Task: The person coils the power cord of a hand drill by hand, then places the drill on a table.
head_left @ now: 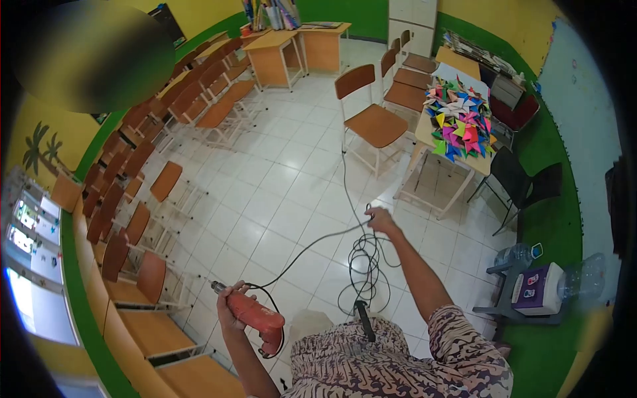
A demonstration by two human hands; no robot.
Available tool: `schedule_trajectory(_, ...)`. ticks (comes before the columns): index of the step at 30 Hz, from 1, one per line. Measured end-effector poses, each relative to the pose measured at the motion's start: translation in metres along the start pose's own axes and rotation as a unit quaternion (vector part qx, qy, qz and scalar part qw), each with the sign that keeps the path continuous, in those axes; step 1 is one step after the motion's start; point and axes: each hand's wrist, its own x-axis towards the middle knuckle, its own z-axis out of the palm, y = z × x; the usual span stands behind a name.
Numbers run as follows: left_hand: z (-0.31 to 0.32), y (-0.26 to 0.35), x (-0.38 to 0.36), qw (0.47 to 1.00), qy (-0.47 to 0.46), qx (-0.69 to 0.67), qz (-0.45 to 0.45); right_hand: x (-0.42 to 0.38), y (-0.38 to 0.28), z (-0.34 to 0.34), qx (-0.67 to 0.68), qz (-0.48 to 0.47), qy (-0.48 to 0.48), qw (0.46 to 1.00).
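Observation:
My left hand (229, 306) is wrapped round the body of a red power drill (257, 314). The metal chuck points away to the upper left, and the handle hangs towards me. A black power cord (306, 246) leaves the drill and runs across to my right hand (380, 221), whose fingers are closed on it. Below that hand, the rest of the cord hangs in loose, tangled loops (366, 264) over the white tiles. Another length of the cord (348, 182) stretches up towards a wooden chair (375, 125).
Colourful folded paper pieces (459, 119) cover a table at the right. Rows of wooden chairs (215, 114) line the left side. A water dispenser (539, 289) sits on a grey stool by the right wall, with a black chair (521, 186) nearby. White floor tiles (265, 179) lie between.

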Motion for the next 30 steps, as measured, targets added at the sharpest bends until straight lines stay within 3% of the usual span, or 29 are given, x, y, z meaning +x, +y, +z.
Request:
schedule_trajectory(2, 0.015, -0.006, 0.045, 1.0, 0.007, 0.012, 0.0, 0.014, 0.005, 0.019, -0.06, 0.012, -0.004, 0.998)
schedule_trajectory(5, 0.048, -0.006, 0.121, 0.999, 0.043, 0.028, 0.011, 0.048, -0.001, 0.045, 0.028, 0.034, -0.049, 0.998)
schedule_trajectory(7, 0.062, 0.002, 0.17, 0.998, 0.067, 0.014, 0.005, 0.065, -0.048, 0.037, 0.172, 0.118, -0.127, 0.97)
schedule_trajectory(8, 0.058, 0.002, 0.189, 0.998, 0.066, 0.011, 0.002, 0.072, -0.065, 0.042, 0.168, 0.12, -0.127, 0.97)
schedule_trajectory(10, 0.064, 0.015, 0.254, 1.0, 0.006, -0.007, -0.014, 0.109, -0.104, 0.062, 0.312, 0.122, -0.151, 0.93)
schedule_trajectory(12, 0.075, 0.029, 0.305, 0.999, 0.013, -0.034, 0.006, 0.141, -0.154, 0.082, 0.411, 0.118, -0.18, 0.886)
schedule_trajectory(14, 0.089, 0.05, 0.342, 0.999, 0.023, 0.006, -0.031, 0.165, -0.215, 0.093, 0.492, 0.035, -0.235, 0.837)
schedule_trajectory(16, 0.109, 0.068, 0.366, 0.999, 0.035, 0.019, -0.022, 0.185, -0.292, 0.081, 0.373, -0.064, -0.277, 0.883)
schedule_trajectory(18, 0.125, 0.085, 0.387, 0.995, 0.074, 0.067, -0.009, 0.207, -0.341, 0.086, 0.298, -0.14, -0.299, 0.895)
schedule_trajectory(19, 0.129, 0.089, 0.401, 0.994, 0.082, 0.073, 0.006, 0.22, -0.356, 0.096, 0.19, -0.198, -0.248, 0.929)
schedule_trajectory(20, 0.131, 0.091, 0.415, 0.993, 0.09, 0.08, 0.02, 0.234, -0.369, 0.101, 0.194, -0.201, -0.252, 0.927)
schedule_trajectory(22, 0.153, 0.108, 0.427, 0.99, 0.081, 0.097, 0.066, 0.256, -0.395, 0.102, 0.082, -0.093, -0.236, 0.964)
schedule_trajectory(26, 0.188, 0.141, 0.456, 0.982, 0.064, 0.136, 0.117, 0.311, -0.413, 0.098, 0.013, -0.121, -0.205, 0.971)
schedule_trajectory(28, 0.209, 0.157, 0.473, 0.979, 0.052, 0.149, 0.129, 0.334, -0.415, 0.105, 0.006, -0.15, -0.141, 0.979)
schedule_trajectory(30, 0.231, 0.167, 0.496, 0.975, 0.035, 0.165, 0.143, 0.364, -0.414, 0.104, 0.009, -0.229, -0.015, 0.973)
